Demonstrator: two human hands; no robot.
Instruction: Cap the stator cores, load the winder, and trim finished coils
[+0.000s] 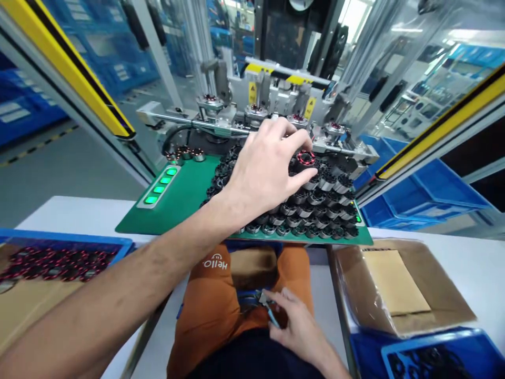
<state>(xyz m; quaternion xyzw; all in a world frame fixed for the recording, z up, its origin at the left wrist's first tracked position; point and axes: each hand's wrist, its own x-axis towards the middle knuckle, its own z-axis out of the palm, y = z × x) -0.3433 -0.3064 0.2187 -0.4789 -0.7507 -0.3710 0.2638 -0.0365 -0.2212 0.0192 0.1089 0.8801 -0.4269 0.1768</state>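
My left hand (268, 158) reaches over the green work mat. Its thumb and fingers close round a motor stator (306, 158) wound with red wire. Below and around that hand stand rows of dark stator cores (303, 210), stacked close together. Low by my lap, my right hand (294, 321) is closed on a small pair of cutters (272, 316) with a light blue handle; their metal head points up and left. Behind the left hand, several wound stators sit on the machine's fixtures, one of them the left stator (210, 98).
Copper-wound stators (185, 152) stand at the mat's (185, 195) back left, behind green lit buttons (160, 187). A metal bar (236, 129) crosses the machine front. A tray of red-wound stators (63, 263) lies left; an open carton (445, 284) and blue bin (366, 352) are right.
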